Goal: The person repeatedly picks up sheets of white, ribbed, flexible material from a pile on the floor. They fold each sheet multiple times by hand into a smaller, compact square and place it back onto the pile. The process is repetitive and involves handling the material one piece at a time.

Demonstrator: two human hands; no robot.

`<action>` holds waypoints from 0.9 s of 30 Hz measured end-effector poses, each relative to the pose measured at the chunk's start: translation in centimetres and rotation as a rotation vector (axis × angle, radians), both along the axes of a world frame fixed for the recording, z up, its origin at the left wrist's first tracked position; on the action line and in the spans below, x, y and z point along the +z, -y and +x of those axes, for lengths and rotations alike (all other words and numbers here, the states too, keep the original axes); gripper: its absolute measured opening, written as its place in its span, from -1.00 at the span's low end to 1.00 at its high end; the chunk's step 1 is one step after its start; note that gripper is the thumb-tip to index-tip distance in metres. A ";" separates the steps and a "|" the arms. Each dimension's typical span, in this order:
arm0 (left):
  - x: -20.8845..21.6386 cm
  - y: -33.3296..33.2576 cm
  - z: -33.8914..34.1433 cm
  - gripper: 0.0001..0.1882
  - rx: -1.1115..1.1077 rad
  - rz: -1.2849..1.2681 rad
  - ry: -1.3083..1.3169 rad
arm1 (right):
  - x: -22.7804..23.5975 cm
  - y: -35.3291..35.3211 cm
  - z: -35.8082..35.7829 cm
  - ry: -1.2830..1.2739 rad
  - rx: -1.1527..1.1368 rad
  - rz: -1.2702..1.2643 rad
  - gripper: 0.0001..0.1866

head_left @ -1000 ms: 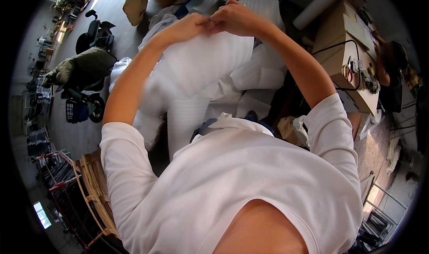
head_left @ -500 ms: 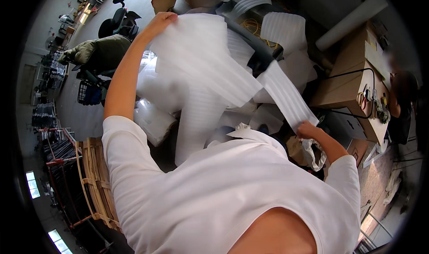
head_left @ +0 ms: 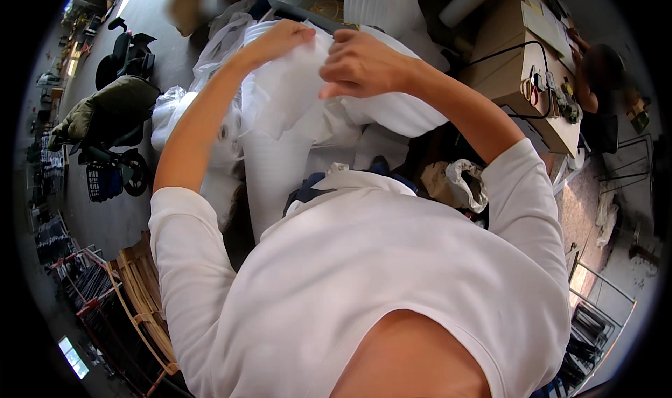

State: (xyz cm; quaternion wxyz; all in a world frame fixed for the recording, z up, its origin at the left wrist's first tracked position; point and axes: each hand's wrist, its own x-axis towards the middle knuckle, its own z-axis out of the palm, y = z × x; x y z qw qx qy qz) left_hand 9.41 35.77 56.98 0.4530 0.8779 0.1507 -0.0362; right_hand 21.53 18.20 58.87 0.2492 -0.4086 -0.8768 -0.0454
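My left hand [head_left: 288, 39] is closed on the upper edge of a white foam sheet [head_left: 283, 90], which hangs below it, slightly blurred. Close by on the right is my right hand [head_left: 360, 63], its fingers bent and its thumb standing apart; nothing shows between them. Another wide piece of white foam [head_left: 399, 114] lies beneath my right wrist and forearm. A ribbed length of foam [head_left: 274, 170] runs down toward my lap. Part of the sheet is hidden behind both hands.
Plastic-wrapped rolls [head_left: 227, 135] lie left of the foam. A cardboard-covered bench [head_left: 514, 55] with scissors [head_left: 530, 88] stands at right, a person's arm [head_left: 586, 93] beyond it. A scooter [head_left: 115, 118] is at left; wooden slats [head_left: 143, 300] stand at lower left. An open bag [head_left: 465, 184] sits near my right side.
My right hand has swung up and left from beside the bag, where it held the end of a foam strip, to beside my left hand. The view has shifted somewhat to the right.
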 end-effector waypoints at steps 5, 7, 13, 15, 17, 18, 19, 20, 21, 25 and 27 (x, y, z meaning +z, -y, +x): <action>-7.1 -1.0 3.4 -0.55 -0.035 -0.206 -0.131 | 0.6 -3.6 -3.3 -0.211 -0.046 0.330 -0.69; -8.7 -1.0 1.2 -0.47 0.193 -0.426 -0.040 | 0.7 -4.0 -4.2 -0.203 -0.099 0.392 -0.73; -10.9 6.0 -3.8 -0.19 0.360 -1.698 0.530 | -1.9 -6.3 -2.6 -0.341 -0.619 0.570 -0.81; -11.0 7.9 -5.1 -0.10 0.251 -1.895 0.642 | -2.5 -6.2 -2.5 -0.366 -0.714 0.419 -0.79; -10.4 8.7 -5.6 -0.01 0.176 -1.658 0.720 | -3.5 -6.7 -2.8 -0.428 -0.831 0.292 -0.78; -10.2 9.0 -5.8 0.03 0.169 -1.459 0.755 | -3.9 -7.0 -2.9 -0.440 -0.888 0.207 -0.75; -9.8 9.4 -6.2 0.06 0.159 -1.258 0.781 | -4.4 -7.3 -3.1 -0.461 -0.903 0.211 -0.76; -9.3 10.4 -6.5 -0.18 0.328 -1.278 0.760 | -4.8 -7.6 -3.2 -0.484 -0.917 0.216 -0.76; -8.2 10.5 -5.8 -0.27 0.414 -1.187 0.640 | -5.1 -7.9 -3.5 -0.507 -0.926 0.220 -0.76; -5.8 9.7 -4.3 -0.51 0.643 -1.103 0.441 | -6.3 -9.2 -4.4 -0.653 -0.731 0.324 -0.71; -6.6 8.0 -5.8 -0.48 0.670 -1.116 0.392 | -6.0 -9.1 -2.3 -0.743 -0.914 0.278 -0.64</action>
